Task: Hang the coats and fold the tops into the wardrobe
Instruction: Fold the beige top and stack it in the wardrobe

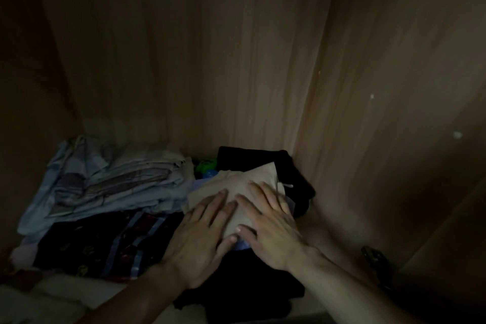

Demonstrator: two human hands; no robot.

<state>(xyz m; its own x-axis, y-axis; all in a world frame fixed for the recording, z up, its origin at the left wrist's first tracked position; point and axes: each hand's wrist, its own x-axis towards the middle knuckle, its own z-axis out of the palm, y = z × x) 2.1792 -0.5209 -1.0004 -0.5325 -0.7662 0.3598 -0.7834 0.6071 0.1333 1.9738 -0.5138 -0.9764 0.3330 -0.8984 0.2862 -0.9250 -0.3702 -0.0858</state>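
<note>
A folded beige top [244, 184] lies on a stack of dark clothes [252, 287] at the right of a dim wardrobe shelf. My left hand [202, 239] rests flat on the top's near left part, fingers spread. My right hand [271, 223] lies flat on its right part, fingers spread too. Neither hand grips the cloth. A strip of light blue fabric [243, 244] peeks out under the beige top between my thumbs.
A pile of folded light blue striped cloth [110, 181] fills the left of the shelf, with a dark patterned garment [105, 244] in front of it. Something green and blue [206, 167] sits at the back. The wardrobe's side wall [394, 113] is close on the right.
</note>
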